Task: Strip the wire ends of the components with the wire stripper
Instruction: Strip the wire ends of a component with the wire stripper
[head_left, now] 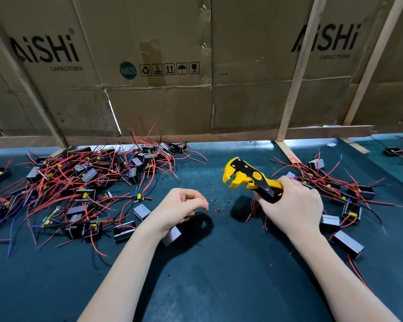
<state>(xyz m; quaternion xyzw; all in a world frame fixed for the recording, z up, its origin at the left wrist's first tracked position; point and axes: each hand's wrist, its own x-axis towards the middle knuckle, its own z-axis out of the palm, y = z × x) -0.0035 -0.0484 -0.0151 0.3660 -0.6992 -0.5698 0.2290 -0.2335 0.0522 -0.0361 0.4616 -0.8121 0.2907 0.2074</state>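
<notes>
Your right hand (293, 205) is gripping the wire stripper (249, 180); your left hand (179, 210) is pinching a component's wire (199, 213); the large left pile (79, 180) is apparently awaiting stripping.

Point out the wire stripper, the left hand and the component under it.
wire stripper (244, 176): head view, yellow head.
left hand (179, 210): head view, back of hand.
component (172, 234): head view, grey casing.

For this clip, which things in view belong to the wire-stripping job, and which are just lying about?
In the job:
- wire stripper, gripped in the right hand
- component under the left hand, which pinches its thin wire
- left pile of components
- right pile of components

Lying about:
- insulation bits on the mat
- cardboard boxes
- wooden slats
</notes>
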